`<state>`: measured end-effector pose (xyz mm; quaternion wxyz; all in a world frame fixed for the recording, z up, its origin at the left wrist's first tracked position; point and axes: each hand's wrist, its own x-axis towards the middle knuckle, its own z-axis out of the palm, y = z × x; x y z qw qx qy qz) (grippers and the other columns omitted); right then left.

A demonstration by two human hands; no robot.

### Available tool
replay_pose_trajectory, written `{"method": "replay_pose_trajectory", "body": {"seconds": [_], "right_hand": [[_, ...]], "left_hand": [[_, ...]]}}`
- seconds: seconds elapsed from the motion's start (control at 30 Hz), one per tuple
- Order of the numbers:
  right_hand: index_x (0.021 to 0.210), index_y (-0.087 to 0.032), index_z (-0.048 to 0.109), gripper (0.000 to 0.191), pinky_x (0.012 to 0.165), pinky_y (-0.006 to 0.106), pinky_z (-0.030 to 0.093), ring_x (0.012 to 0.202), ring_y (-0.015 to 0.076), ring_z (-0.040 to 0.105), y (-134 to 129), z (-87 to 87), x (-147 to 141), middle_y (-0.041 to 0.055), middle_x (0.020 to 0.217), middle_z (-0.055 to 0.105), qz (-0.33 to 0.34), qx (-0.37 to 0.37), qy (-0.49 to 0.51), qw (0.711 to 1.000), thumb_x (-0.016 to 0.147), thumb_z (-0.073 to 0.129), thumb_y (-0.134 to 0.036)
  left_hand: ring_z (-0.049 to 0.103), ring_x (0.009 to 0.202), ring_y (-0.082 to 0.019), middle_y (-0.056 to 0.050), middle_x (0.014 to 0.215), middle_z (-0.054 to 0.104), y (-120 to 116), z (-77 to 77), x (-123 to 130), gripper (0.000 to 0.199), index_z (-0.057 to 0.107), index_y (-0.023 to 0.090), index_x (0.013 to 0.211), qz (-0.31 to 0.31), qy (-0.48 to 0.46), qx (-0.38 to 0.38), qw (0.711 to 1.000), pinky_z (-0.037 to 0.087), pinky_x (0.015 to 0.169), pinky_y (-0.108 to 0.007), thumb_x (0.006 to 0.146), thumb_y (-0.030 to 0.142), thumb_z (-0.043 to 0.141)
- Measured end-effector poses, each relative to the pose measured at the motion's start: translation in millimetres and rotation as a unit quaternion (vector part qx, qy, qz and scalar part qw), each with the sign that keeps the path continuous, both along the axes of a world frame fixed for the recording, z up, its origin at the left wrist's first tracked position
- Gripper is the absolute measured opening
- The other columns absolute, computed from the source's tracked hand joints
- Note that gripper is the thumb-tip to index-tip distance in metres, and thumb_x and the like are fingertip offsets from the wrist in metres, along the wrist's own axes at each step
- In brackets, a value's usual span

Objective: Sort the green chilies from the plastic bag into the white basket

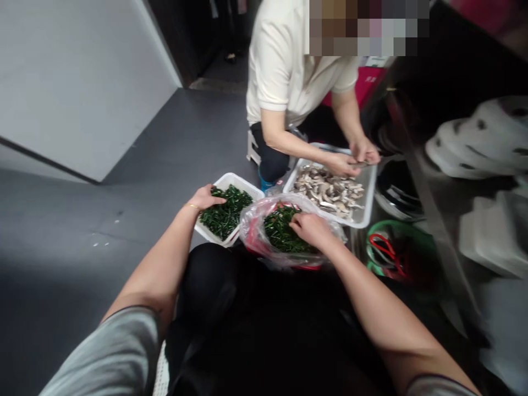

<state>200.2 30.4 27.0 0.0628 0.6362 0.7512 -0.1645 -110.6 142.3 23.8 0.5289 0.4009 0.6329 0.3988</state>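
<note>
My left hand (207, 198) rests at the left rim of a small white basket (199, 226), thumb stretched out over the dark green leafy vegetables (227, 213) inside it. Right beside that basket stands a clear plastic bag (252, 220) with its mouth spread wide, red showing around and under it. More thin green vegetables (282, 226) fill the bag. My right hand (312, 227) reaches in from the right, its fingers bent and pinched together on some of these greens. The fingertips are partly hidden among the leaves.
Across from me a person in a white shirt (274, 60) holds a mushroom piece over a white tray (368, 212) of torn mushrooms (330, 190). A green basin (377, 234) with a red-handled item lies at the right. White stacked containers (482, 137) stand farther right; a pale panel (86, 82) stands left.
</note>
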Motion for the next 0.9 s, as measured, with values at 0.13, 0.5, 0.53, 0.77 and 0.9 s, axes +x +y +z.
{"method": "replay_pose_trajectory", "body": {"seconds": [0.13,0.5,0.53,0.77,0.9], "right_hand": [[0.102,-0.016,0.065,0.032,0.068,0.031,0.047,0.085,0.0255,0.067,-12.6,-30.2,-29.5,0.0137,0.1,0.067,0.038,-0.009,-0.042,0.998,0.09,0.048,-0.04],[0.08,-0.016,0.07,0.023,0.065,0.031,0.045,0.08,0.025,0.065,1.8,-21.1,19.3,0.0122,0.084,0.07,-0.081,-0.036,-0.001,0.996,0.082,0.054,-0.034],[0.075,-0.017,0.069,0.023,0.063,0.03,0.044,0.075,0.0229,0.065,2.2,-16.6,29.2,0.0097,0.077,0.069,-0.1,-0.034,0.04,0.994,0.081,0.056,-0.034],[0.063,-0.018,0.054,0.029,0.041,0.021,0.034,0.04,0.0084,0.045,-8.0,-16.6,26.5,-0.0039,0.05,0.053,-0.224,-0.113,0.425,0.87,0.074,0.059,-0.045],[0.064,-0.018,0.056,0.035,0.04,0.02,0.035,0.041,0.0087,0.049,-4.4,-13.1,8.0,-0.0027,0.052,0.055,-0.173,-0.127,0.468,0.857,0.075,0.06,-0.051]], "left_hand": [[0.052,0.118,-0.031,-0.019,0.117,0.062,12.9,7.5,-22.2,0.057,0.062,0.008,0.1,0.002,0.252,0.015,0.968,0.041,0.097,-0.035,0.048,0.018,0.083],[0.06,0.054,-0.01,-0.006,0.067,0.067,-72.6,30.1,89.7,0.021,0.066,0.01,0.077,-0.271,-0.033,0.023,0.962,0.046,0.049,-0.019,0.077,0.031,0.065],[0.06,0.052,-0.01,-0.005,0.063,0.065,-78.1,22.3,103.2,0.023,0.065,0.01,0.071,-0.307,-0.029,-0.016,0.951,0.045,0.047,-0.019,0.076,0.032,0.067],[0.064,0.062,-0.012,-0.005,0.071,0.068,-81.9,-21.2,155.5,0.033,0.061,0.012,0.077,-0.26,-0.103,-0.09,0.956,0.051,0.057,-0.022,0.074,0.044,0.069],[0.059,0.056,-0.009,-0.002,0.067,0.063,-78.3,-21.1,152.3,0.035,0.059,0.014,0.078,-0.251,-0.155,-0.009,0.955,0.047,0.054,-0.02,0.078,0.049,0.061]]}}
